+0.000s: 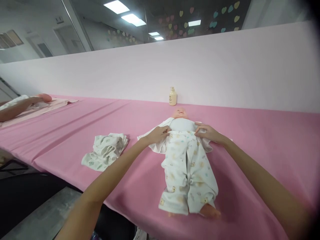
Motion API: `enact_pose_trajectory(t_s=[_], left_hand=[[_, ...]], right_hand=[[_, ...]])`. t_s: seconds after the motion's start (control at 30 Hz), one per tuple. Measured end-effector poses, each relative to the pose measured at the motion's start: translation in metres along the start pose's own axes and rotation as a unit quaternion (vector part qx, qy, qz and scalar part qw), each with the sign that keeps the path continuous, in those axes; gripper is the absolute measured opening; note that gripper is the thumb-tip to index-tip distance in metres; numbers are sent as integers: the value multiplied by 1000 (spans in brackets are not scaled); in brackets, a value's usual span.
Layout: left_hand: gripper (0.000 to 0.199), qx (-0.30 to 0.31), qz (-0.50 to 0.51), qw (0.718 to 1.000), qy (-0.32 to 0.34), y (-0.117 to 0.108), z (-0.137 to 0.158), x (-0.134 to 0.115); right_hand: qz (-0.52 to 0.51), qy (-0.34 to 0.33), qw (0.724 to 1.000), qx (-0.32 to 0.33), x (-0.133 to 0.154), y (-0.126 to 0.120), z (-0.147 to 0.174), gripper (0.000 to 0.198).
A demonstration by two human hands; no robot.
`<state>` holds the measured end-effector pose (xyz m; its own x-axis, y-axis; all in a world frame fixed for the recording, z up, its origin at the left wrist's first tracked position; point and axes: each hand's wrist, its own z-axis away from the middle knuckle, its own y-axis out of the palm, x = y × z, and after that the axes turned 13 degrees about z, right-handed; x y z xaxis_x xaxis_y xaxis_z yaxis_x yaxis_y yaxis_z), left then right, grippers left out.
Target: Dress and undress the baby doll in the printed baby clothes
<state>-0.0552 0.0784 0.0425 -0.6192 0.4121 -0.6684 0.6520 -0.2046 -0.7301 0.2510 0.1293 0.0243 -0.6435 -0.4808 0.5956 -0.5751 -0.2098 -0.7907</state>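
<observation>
A baby doll [180, 113] lies on its back on the pink-covered table, head toward the wall and feet toward me. It wears white patterned trousers [176, 160], and a white top [155, 146] lies spread open under and beside its torso. My left hand [159, 134] is closed on the trousers' waistband at the left side. At the right side of the waistband, my right hand [207, 132] pinches the cloth between thumb and fingers. The doll's white belly [182, 125] shows above the waistband. One foot [210, 210] sticks out of the right trouser leg.
A crumpled white patterned garment [106, 151] lies left of the doll. Behind the doll's head stands a cream pump bottle [172, 96] against the white wall [225, 73]. At the far left, another person's arm [17, 108] reaches to a second doll. The table's front edge runs diagonally below.
</observation>
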Motion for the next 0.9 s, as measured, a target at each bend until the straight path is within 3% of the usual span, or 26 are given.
enact_pose_trajectory(t_s=[0.17, 0.23, 0.43, 0.57, 0.73, 0.9], left_hand=[[18, -37, 87, 995, 16, 2, -23, 24], [20, -24, 119, 993, 5, -1, -35, 30], [16, 101, 151, 981, -74, -13, -62, 27], [9, 65, 156, 980, -101, -11, -67, 25], [30, 94, 247, 958, -109, -12, -59, 24], [28, 94, 148, 982, -64, -19, -51, 20]], right_hand=[[-92, 8, 995, 36, -24, 2, -17, 26], [-104, 15, 994, 26, -34, 2, -29, 25], [96, 55, 989, -102, -44, 15, -55, 16], [99, 53, 979, -167, -45, 28, -53, 18], [-12, 5, 994, -105, -50, 26, -46, 26], [-57, 4, 998, -32, -48, 16, -39, 27]])
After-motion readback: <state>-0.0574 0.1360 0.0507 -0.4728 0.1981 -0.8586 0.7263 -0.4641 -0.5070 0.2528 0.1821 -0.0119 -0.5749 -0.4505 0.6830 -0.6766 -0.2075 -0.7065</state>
